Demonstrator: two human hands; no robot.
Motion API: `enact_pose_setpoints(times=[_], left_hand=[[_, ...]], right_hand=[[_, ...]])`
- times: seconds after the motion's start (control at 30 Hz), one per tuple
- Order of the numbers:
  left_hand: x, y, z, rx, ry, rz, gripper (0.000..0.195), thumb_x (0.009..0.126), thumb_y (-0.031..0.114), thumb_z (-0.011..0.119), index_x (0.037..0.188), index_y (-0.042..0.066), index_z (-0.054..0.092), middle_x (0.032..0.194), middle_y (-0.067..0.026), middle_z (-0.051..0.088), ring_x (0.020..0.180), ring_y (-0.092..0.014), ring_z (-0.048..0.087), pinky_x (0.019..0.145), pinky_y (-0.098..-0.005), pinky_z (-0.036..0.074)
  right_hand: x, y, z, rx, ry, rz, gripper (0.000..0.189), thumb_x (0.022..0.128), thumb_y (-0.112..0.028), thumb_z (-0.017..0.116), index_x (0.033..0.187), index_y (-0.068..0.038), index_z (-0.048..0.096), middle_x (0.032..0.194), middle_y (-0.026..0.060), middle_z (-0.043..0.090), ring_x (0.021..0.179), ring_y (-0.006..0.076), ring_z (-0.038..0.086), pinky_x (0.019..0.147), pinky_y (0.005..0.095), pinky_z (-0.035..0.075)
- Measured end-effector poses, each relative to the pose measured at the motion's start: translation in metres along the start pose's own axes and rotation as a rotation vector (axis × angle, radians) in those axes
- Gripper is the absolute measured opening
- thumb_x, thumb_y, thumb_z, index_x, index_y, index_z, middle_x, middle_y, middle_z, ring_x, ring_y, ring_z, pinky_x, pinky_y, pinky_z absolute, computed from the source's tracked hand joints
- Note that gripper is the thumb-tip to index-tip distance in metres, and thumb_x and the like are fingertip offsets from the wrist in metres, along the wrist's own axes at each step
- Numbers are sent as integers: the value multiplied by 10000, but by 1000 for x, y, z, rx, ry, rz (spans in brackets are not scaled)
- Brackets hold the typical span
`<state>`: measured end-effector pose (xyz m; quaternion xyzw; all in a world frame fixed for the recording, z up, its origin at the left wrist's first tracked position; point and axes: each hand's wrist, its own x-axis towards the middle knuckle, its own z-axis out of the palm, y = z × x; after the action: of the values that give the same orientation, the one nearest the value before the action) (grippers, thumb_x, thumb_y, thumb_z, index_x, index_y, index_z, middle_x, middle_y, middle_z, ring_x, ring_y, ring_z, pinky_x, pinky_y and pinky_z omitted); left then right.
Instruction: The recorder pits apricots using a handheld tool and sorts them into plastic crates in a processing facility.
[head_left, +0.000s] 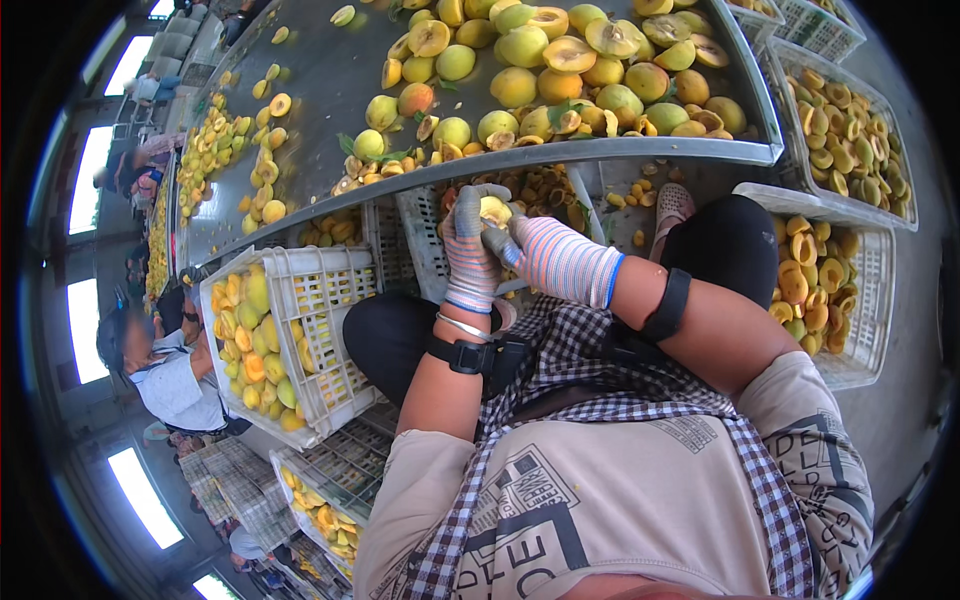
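Both my hands wear striped knit gloves with grey coated fingers and meet just below the near edge of a metal sorting table. A pale yellow fruit, apricot- or peach-like, is held in my left hand, fingers wrapped round its far side. My right hand closes in against the same fruit; a small bit of something metallic shows by its fingertips, too hidden to name. Under my hands is a crate of dark fruit pieces. Whole and halved yellow-green fruits lie heaped on the table.
Plastic crates of fruit halves stand at the right and upper right. A tilted white crate of fruit is on my left, with a co-worker beyond it. More crates sit lower left. Fruit pieces lie on the floor.
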<state>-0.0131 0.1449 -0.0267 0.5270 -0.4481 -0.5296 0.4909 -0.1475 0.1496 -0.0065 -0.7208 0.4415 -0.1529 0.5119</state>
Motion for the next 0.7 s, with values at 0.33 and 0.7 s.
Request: enact_pose_setpoints(times=[0.33, 0.7], left_hand=[[20, -55, -65, 323, 95, -133, 386, 893, 375, 521, 1061, 37, 602, 924, -85, 647, 820, -156, 618, 660, -270, 508], [-20, 28, -11, -325, 190, -134, 380, 934, 439, 372, 1084, 117, 508, 995, -127, 631, 626, -172, 578, 533, -231, 443]], right_hand=[[-12, -18, -2, -587, -99, 52, 273, 772, -156, 606, 986, 11, 579, 807, 175, 656, 806, 307, 654, 670, 398, 526], [8, 7, -8, -615, -144, 253, 431, 761, -186, 655, 1138, -1, 559, 959, 163, 666, 907, 305, 650, 723, 396, 525]])
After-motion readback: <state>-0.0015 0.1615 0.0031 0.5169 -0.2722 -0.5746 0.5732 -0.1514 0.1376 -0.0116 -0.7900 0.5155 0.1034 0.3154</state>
